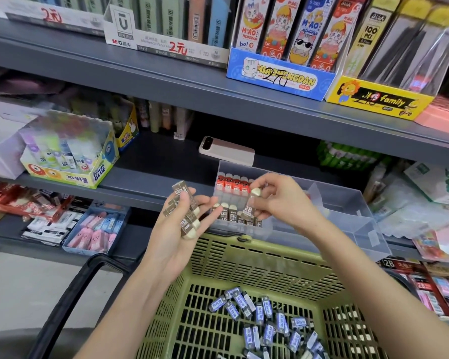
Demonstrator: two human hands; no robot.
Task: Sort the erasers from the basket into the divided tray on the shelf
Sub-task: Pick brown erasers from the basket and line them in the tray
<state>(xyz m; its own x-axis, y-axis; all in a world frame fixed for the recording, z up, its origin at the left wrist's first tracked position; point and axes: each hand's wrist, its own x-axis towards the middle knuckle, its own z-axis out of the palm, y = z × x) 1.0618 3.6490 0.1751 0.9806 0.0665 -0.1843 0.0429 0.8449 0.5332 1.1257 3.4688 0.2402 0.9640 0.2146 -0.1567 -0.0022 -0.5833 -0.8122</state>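
Head view: the right hand (280, 200) pinches one brown-sleeved eraser (250, 206) between thumb and fingertips, with its "2B" print turned toward the camera. The eraser's long axis is close to upright, white end up and leaning a little to the right. Its lower end hangs just above the near-left compartment of the divided tray (368, 229), a clear plastic box on the shelf edge just beyond the basket (244, 257).

In that compartment a row of brown erasers (230, 216) stands on end, and the held one sits over the right end of that row. The open slot therefore seems to lie almost straight below the fingertips. In the far-left compartment a row of red erasers (233, 183) stands the same way.

The left hand (175, 229) is palm up, its fingers curled round a bundle of brown erasers (186, 211). It is just left of the tray's near-left corner, above the basket's far rim. The right hand is plainly the nearer one to the slot.

The coming move looks like a short drop with the eraser kept upright. If it tilts further right it could catch the divider or push a neighbour over.

Loose blue-sleeved erasers (270, 320) lie on the basket floor, near the camera, pointing in all directions
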